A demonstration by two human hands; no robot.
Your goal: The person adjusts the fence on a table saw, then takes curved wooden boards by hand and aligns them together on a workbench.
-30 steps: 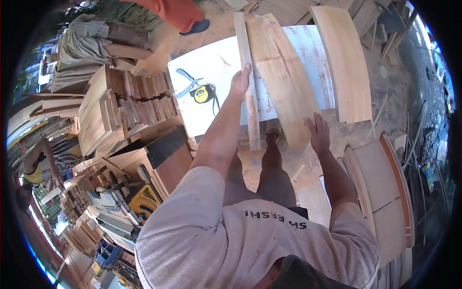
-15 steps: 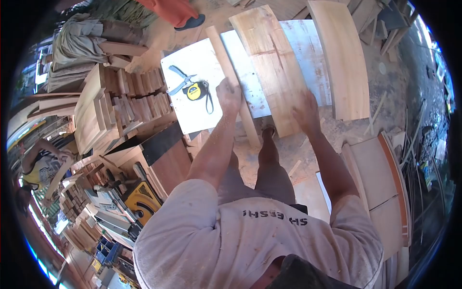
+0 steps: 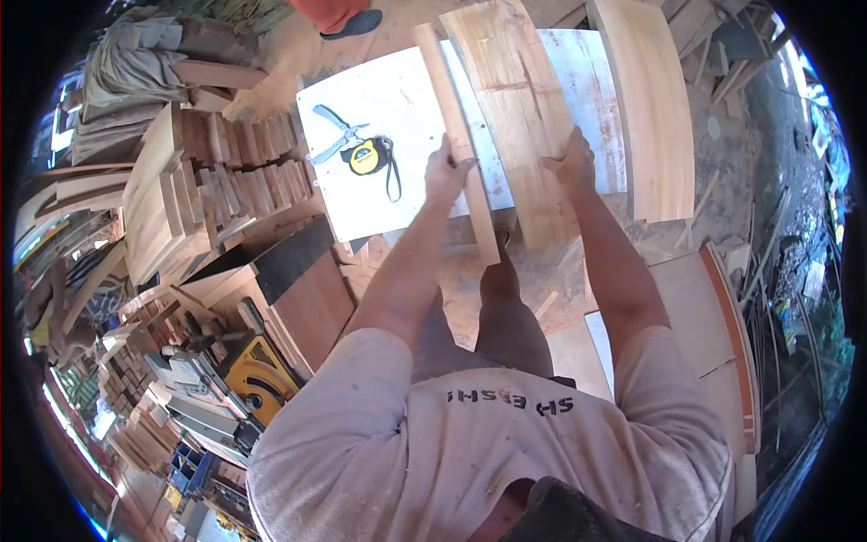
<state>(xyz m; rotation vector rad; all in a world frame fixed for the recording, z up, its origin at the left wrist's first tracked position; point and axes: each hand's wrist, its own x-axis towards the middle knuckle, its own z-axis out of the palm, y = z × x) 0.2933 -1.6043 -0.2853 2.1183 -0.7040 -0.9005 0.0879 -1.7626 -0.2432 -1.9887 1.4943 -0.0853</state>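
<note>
My left hand (image 3: 447,172) is closed round a narrow wooden strip (image 3: 459,144), its thumb across the strip's face. The strip lies over the white tabletop (image 3: 388,99) with its lower end past the near edge. Beside it lies a wide curved board (image 3: 515,99), gripped at its right edge by my right hand (image 3: 572,165), thumb on top and fingers at the side. Left of the strip rest a yellow-and-black tape measure (image 3: 366,157) and grey-handled pliers (image 3: 340,134). Another curved board (image 3: 646,108) lies at the table's right end.
Stacked wood pieces (image 3: 239,163) stand at left, above a yellow-and-black power tool (image 3: 262,379). Curved panels (image 3: 700,316) are at lower right. A person's foot (image 3: 354,23) shows beyond the table, and another person (image 3: 68,303) is at far left.
The strip first swung left, then came back right, closer to the wide board. My right hand has gone from lying flat on the wide board's near part to gripping its edge.
</note>
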